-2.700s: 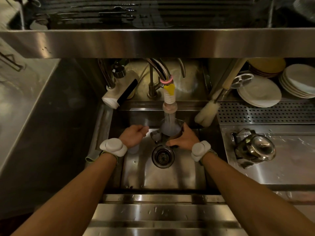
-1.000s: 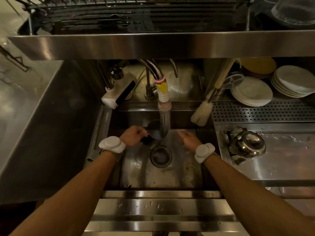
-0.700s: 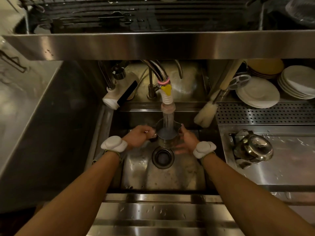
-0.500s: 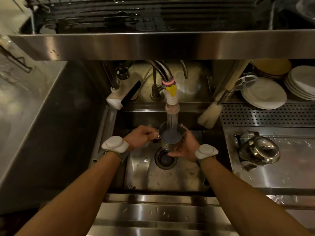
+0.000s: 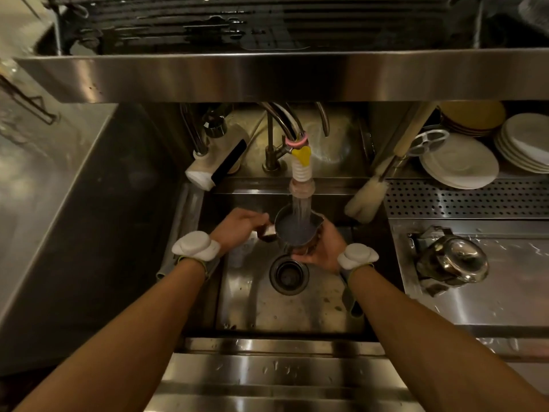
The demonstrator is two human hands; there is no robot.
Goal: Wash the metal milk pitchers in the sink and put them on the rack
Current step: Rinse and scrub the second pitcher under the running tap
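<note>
The milk pitcher point(image 5: 294, 230) stands upright over the sink point(image 5: 267, 307), mouth up beneath the running tap point(image 5: 301, 173), filling; the left hand point(image 5: 237, 230) has its grip clamped on the handle side, the right hand point(image 5: 322, 248) cups the body from below; the rack point(image 5: 267, 25) lies above and behind, so the coming move likely means tipping out, then lifting up and away.

No text, label, brand or number can be read anywhere.
</note>
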